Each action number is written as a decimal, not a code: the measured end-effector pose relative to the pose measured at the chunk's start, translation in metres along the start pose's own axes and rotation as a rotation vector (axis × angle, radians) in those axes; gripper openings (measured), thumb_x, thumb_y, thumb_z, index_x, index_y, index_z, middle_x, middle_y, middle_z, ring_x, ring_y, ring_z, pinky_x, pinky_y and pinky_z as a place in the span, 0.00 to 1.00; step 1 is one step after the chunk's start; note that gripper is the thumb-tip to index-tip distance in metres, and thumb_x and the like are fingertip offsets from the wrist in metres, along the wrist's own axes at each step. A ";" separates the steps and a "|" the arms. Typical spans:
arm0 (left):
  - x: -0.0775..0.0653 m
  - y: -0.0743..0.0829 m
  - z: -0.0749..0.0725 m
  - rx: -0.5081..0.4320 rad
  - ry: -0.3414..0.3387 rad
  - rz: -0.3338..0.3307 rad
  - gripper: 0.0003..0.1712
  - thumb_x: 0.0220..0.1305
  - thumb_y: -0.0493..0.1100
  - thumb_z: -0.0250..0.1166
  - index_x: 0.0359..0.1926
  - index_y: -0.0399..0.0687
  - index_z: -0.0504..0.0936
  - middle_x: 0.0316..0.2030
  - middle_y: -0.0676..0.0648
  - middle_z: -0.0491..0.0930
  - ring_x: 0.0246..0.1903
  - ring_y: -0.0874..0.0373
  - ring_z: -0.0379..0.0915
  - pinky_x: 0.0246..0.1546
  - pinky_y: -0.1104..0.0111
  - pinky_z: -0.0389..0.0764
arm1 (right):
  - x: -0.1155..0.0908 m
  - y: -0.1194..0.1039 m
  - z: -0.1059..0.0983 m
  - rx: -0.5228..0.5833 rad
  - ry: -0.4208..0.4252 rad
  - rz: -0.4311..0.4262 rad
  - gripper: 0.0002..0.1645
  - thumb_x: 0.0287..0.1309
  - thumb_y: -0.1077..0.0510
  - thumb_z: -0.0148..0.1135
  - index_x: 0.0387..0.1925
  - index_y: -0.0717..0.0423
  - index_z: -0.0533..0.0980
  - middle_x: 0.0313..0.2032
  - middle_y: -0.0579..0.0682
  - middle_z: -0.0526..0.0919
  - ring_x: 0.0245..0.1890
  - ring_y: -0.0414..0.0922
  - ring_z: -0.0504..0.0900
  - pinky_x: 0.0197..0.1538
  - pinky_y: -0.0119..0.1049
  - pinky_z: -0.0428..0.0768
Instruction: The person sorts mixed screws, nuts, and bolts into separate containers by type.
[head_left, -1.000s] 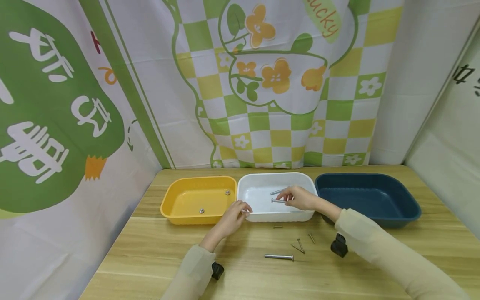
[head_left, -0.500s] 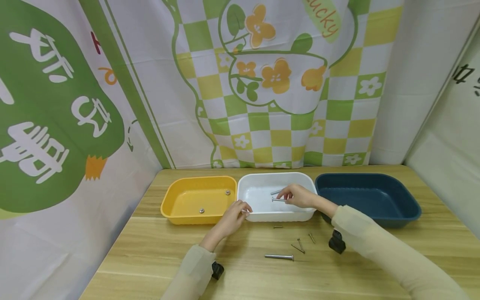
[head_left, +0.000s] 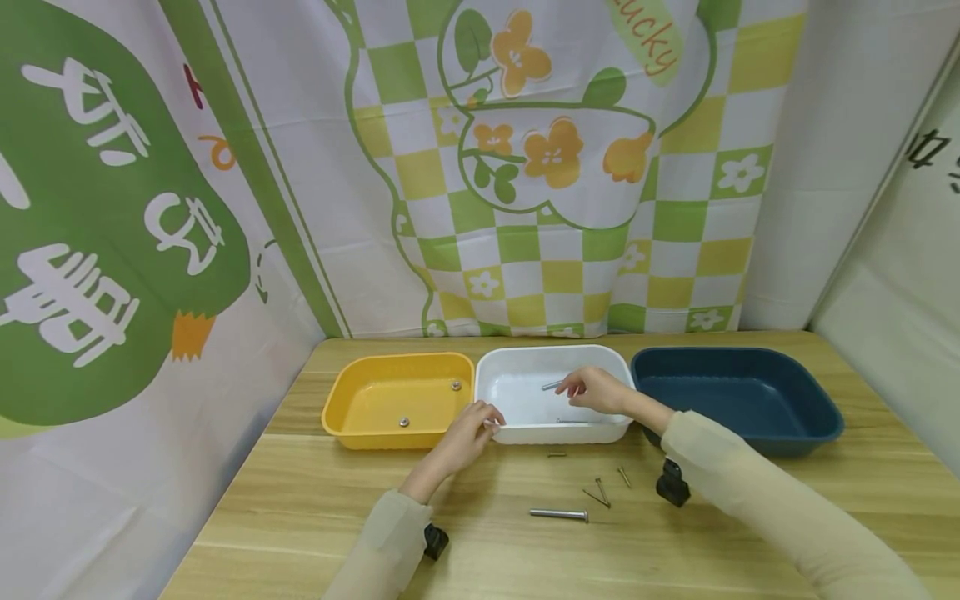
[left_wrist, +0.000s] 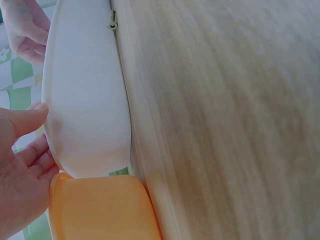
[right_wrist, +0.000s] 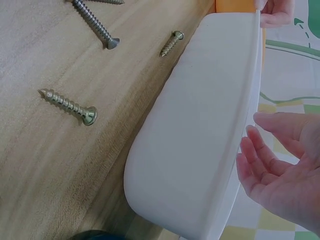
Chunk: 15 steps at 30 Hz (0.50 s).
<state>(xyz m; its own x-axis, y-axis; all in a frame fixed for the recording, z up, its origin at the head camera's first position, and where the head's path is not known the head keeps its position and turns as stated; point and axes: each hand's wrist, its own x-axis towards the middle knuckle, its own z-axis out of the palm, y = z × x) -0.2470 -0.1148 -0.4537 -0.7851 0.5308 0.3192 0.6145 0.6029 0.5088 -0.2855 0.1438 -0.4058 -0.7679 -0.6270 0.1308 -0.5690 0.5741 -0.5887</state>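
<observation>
My left hand (head_left: pixel 467 432) holds the near left corner of the white plastic bin (head_left: pixel 525 434), thumb outside the rim and fingers on the inner side, as the left wrist view shows. Over the bin's right part hovers my right hand (head_left: pixel 600 392), its fingers loosely bent with nothing between them in the right wrist view (right_wrist: pixel 287 170). Below it a bolt (head_left: pixel 576 421) lies on the bin floor, partly hidden by the near wall. Another silver bolt (head_left: pixel 551 385) lies farther back, its right end behind the right hand's fingertips.
A yellow bin (head_left: pixel 386 439) with two small nuts (head_left: pixel 403 422) adjoins on the left, a navy bin (head_left: pixel 738 427) on the right. On the wooden table in front lie a large silver bolt (head_left: pixel 558 514) and several brassy screws (head_left: pixel 624 476). A patterned cloth (head_left: pixel 540 250) hangs behind.
My right hand has let go of the bolt it was pinching, which now lies on the white bin's floor. The left hand has stayed at the bin's corner.
</observation>
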 end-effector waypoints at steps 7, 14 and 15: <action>0.000 0.000 0.000 -0.011 -0.010 -0.010 0.04 0.60 0.33 0.55 0.35 0.42 0.75 0.32 0.48 0.72 0.36 0.56 0.66 0.37 0.68 0.71 | -0.005 -0.006 -0.003 0.026 0.009 -0.008 0.11 0.49 0.71 0.56 0.37 0.70 0.77 0.31 0.60 0.79 0.32 0.49 0.77 0.36 0.37 0.76; -0.001 0.001 0.000 -0.015 0.000 -0.003 0.04 0.59 0.33 0.55 0.35 0.41 0.75 0.32 0.48 0.71 0.36 0.56 0.66 0.37 0.68 0.71 | -0.013 -0.012 -0.003 0.050 0.008 -0.030 0.11 0.50 0.70 0.56 0.37 0.71 0.76 0.33 0.61 0.79 0.32 0.50 0.77 0.37 0.36 0.76; -0.001 0.001 0.000 -0.015 0.003 0.000 0.03 0.59 0.32 0.55 0.35 0.41 0.75 0.32 0.48 0.71 0.36 0.56 0.66 0.37 0.68 0.71 | -0.014 -0.013 -0.003 0.048 0.007 -0.034 0.11 0.50 0.70 0.56 0.37 0.71 0.76 0.33 0.61 0.79 0.32 0.49 0.77 0.36 0.35 0.76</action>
<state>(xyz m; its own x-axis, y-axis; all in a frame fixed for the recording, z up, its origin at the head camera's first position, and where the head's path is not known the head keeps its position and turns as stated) -0.2462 -0.1147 -0.4534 -0.7852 0.5293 0.3213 0.6134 0.5939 0.5206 -0.2684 0.1466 -0.3971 -0.7507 -0.6417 0.1572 -0.5801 0.5264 -0.6216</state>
